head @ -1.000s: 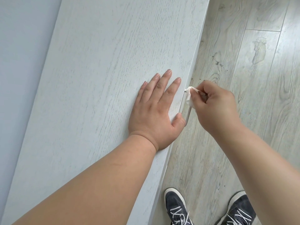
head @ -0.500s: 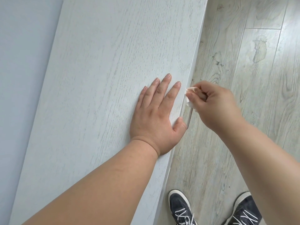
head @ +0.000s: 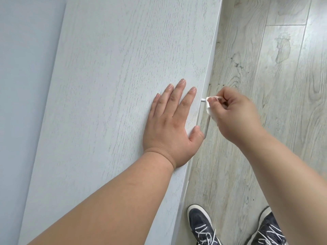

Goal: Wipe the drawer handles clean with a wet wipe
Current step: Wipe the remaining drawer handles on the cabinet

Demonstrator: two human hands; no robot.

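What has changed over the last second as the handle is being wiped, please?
Little has changed. The right hand, still pinching the wipe on the handle, has barely shifted along its far end. The left hand stays flat on the cabinet top.

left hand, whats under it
The left hand lies flat on the pale wood-grain cabinet top, thumb at the front edge beside the drawer handle. The surface directly beneath the palm is covered.
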